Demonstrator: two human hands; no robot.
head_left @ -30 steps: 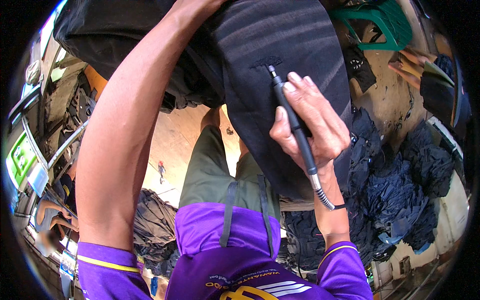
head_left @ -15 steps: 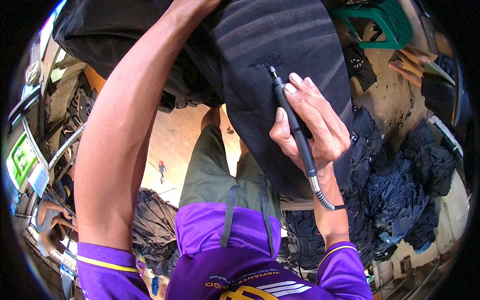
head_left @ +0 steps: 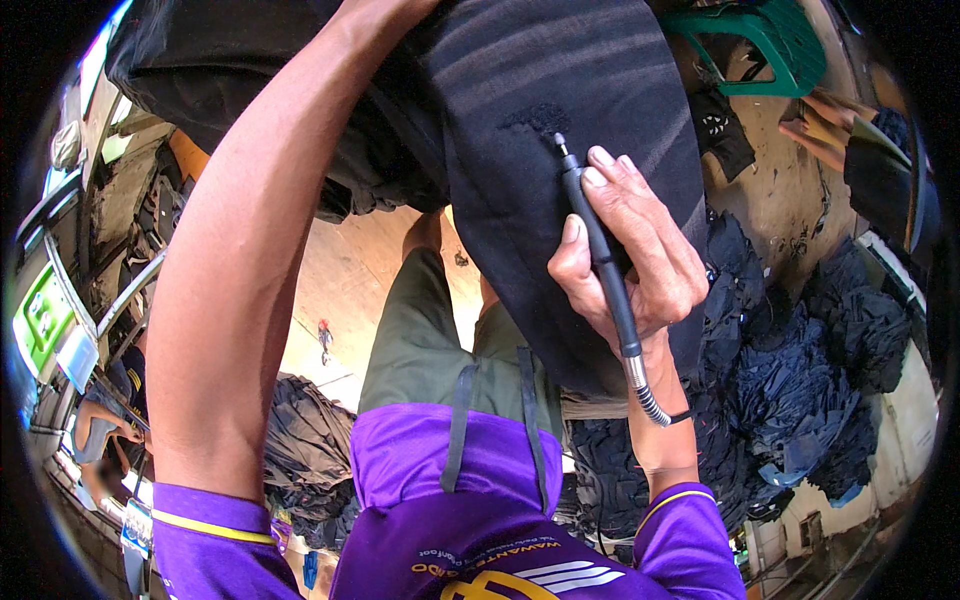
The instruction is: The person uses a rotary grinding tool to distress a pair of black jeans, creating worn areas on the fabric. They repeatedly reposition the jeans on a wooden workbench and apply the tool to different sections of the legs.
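My right hand (head_left: 625,255) grips a black pen-shaped rotary tool (head_left: 600,255) with a metal flexible shaft at its rear. Its tip touches a frayed, scuffed patch (head_left: 540,118) on a dark denim garment (head_left: 570,130) stretched in front of me. My left arm (head_left: 250,230) reaches up along the garment; the left hand itself is cut off at the top edge, apparently inside or behind the cloth.
Heaps of dark denim garments (head_left: 790,370) lie on the floor to the right, and another pile (head_left: 300,440) at lower left. A green plastic stool (head_left: 770,40) stands at the top right. Another person's hand (head_left: 820,125) shows at the right edge. Machines line the left side (head_left: 60,300).
The tool tip has shifted slightly on the denim; the scuffed patch near it looks a little larger. My left arm holds still.
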